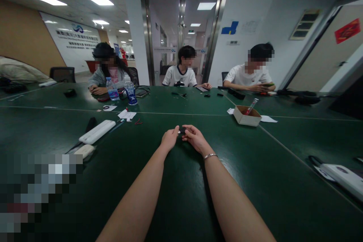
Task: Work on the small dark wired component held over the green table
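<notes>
Both my arms reach forward over the dark green table. Between my hands is a small black object with a silver end, too small and too covered by fingers for me to tell its kind. My left hand pinches its silver end between thumb and fingers. From the other side, the curled fingers of my right hand grip its black part. A silver bracelet circles my right wrist. The object is held just above the tabletop, roughly level.
Ahead to the right stands an open cardboard box with a clear tube leaning in it. To the left lie a white power bank-like block and paper scraps. Two bottles stand farther back. Several people sit across the table.
</notes>
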`<state>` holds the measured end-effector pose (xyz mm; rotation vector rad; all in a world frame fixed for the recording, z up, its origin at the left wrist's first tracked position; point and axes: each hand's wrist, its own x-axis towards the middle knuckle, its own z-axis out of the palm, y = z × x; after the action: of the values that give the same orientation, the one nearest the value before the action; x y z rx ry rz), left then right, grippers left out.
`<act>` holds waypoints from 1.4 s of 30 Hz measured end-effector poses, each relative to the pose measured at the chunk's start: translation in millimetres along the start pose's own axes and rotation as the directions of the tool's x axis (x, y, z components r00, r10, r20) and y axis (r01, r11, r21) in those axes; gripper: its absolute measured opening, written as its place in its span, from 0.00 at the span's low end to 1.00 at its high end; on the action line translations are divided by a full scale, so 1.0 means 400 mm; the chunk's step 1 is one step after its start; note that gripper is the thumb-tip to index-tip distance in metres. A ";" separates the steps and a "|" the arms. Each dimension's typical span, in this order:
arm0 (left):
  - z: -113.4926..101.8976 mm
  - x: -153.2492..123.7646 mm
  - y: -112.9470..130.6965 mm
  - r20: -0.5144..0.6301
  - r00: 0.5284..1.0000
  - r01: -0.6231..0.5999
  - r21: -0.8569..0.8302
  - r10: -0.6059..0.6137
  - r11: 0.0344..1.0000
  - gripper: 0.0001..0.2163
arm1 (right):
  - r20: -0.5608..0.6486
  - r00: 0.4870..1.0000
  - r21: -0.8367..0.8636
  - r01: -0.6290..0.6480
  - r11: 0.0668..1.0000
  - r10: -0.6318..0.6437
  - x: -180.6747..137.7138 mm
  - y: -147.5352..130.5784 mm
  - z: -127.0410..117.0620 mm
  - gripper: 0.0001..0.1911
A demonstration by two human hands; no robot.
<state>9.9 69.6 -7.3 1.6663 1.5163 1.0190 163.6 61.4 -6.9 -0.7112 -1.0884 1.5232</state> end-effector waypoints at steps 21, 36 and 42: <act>0.028 0.002 -0.014 -0.090 0.978 -0.206 -0.312 0.187 0.927 0.08 | -0.207 0.977 0.030 -0.055 0.998 0.060 0.011 0.007 0.005 0.20; 0.028 0.002 -0.015 -0.068 0.987 -0.158 -0.301 0.144 0.940 0.11 | -0.149 0.986 0.016 -0.069 0.997 0.071 0.013 0.008 -0.001 0.17; 0.023 -0.003 -0.006 -0.021 0.992 -0.121 -0.310 0.120 0.943 0.12 | -0.137 0.988 0.021 -0.062 0.998 0.064 0.011 0.006 -0.001 0.18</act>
<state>16.6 69.2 -14.0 1.5460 1.1919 1.2539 161.7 65.8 -8.8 -0.8335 -0.9566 1.5114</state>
